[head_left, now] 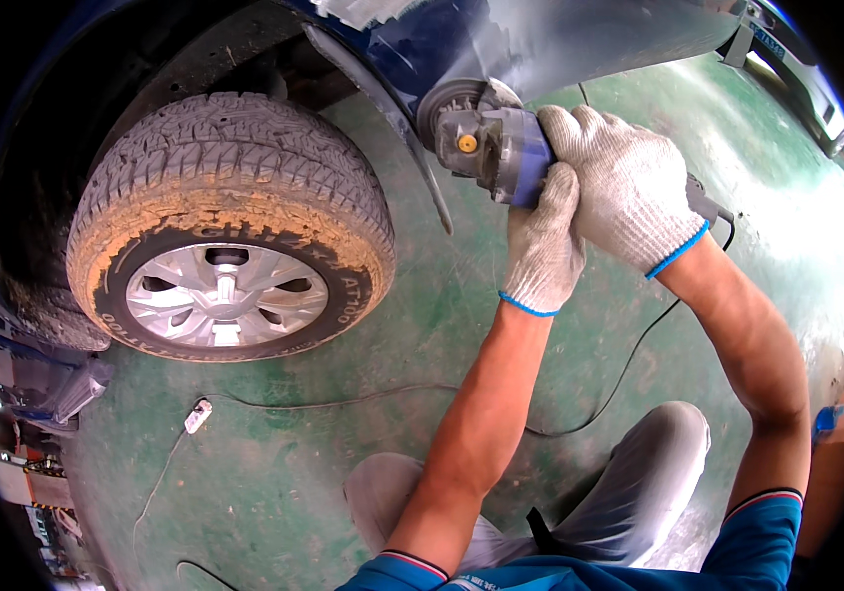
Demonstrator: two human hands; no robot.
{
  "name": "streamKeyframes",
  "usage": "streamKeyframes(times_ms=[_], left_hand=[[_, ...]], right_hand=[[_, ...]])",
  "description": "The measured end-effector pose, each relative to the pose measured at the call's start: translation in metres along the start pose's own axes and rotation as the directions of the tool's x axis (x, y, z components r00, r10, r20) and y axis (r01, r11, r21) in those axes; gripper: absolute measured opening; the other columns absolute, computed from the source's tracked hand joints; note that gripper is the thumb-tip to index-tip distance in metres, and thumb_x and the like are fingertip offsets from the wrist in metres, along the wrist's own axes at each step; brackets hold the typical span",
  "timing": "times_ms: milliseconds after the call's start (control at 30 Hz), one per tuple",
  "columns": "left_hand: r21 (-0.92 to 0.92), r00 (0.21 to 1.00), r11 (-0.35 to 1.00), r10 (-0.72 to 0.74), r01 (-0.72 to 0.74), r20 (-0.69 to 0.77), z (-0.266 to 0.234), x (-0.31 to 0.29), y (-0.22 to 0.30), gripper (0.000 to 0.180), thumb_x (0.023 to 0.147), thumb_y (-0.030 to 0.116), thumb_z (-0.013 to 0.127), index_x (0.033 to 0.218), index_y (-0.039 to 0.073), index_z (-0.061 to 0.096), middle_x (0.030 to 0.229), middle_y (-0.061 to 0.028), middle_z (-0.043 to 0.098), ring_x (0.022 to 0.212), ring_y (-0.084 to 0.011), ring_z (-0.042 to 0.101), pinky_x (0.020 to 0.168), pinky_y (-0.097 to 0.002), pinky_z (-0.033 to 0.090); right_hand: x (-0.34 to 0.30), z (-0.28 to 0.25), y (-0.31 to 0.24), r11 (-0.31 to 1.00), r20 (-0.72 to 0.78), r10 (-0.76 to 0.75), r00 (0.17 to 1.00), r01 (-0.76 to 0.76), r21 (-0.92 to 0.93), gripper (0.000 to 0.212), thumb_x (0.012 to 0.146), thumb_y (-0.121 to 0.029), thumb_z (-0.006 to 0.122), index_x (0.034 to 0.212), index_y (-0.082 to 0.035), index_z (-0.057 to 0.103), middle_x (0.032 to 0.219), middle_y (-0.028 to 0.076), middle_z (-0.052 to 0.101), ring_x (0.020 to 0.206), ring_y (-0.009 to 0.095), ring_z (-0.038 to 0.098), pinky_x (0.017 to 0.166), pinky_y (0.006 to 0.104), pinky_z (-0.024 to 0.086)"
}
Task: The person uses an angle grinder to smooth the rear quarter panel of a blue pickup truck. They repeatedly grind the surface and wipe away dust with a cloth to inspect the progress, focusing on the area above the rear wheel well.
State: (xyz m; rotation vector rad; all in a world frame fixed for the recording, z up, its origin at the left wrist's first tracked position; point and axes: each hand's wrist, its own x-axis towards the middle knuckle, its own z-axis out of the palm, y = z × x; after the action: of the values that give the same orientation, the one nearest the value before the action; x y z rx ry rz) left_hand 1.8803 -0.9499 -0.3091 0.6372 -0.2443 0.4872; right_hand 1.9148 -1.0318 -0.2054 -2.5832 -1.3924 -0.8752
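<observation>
Both my hands wear white knitted gloves with blue cuffs and are wrapped round an angle grinder (523, 156) with a blue-grey body. My right hand (629, 177) grips the body from above and the right. Below it, my left hand (545, 231) closes round the underside, near the grinder's head. The disc (456, 103) meets or nearly meets the lower edge of the dark blue car body panel (432, 49), beside the wheel arch; I cannot tell if they touch. Grey sanded patches mark that panel. The grinder's rear end shows past my right wrist.
Left of the grinder stands a wheel (230, 227) with a muddy tyre and silver rim. A black cord (629, 369) runs over the green floor (284, 473) to a white power socket (198, 416). Another vehicle (806, 79) is at the far right.
</observation>
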Motion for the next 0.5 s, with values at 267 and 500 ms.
streamKeyframes(times_ms=[267,500], left_hand=[[0.063,0.995,0.996,-0.057,0.062,-0.083,0.007,-0.003,0.004,0.068,0.102,0.036,0.072,0.155,0.006,0.042,0.150,-0.0071,0.053,0.139,-0.0197,0.052,0.117,-0.0380,0.044],[0.074,0.986,0.993,-0.076,0.087,-0.146,0.011,-0.004,0.000,0.065,0.101,0.031,0.074,0.153,0.004,0.047,0.147,-0.0081,0.057,0.133,-0.0192,0.055,0.114,-0.0376,0.044]], right_hand=[[-0.003,0.003,0.006,0.989,0.159,0.125,0.979,-0.136,0.059,0.057,0.077,-0.022,0.077,0.130,-0.011,0.061,0.113,0.014,0.072,0.104,0.034,0.073,0.083,0.0447,0.060],[-0.010,0.009,0.011,0.984,0.051,0.096,0.994,-0.103,0.143,0.038,0.084,-0.023,0.071,0.118,-0.009,0.062,0.103,0.015,0.072,0.096,0.034,0.074,0.076,0.0452,0.061]])
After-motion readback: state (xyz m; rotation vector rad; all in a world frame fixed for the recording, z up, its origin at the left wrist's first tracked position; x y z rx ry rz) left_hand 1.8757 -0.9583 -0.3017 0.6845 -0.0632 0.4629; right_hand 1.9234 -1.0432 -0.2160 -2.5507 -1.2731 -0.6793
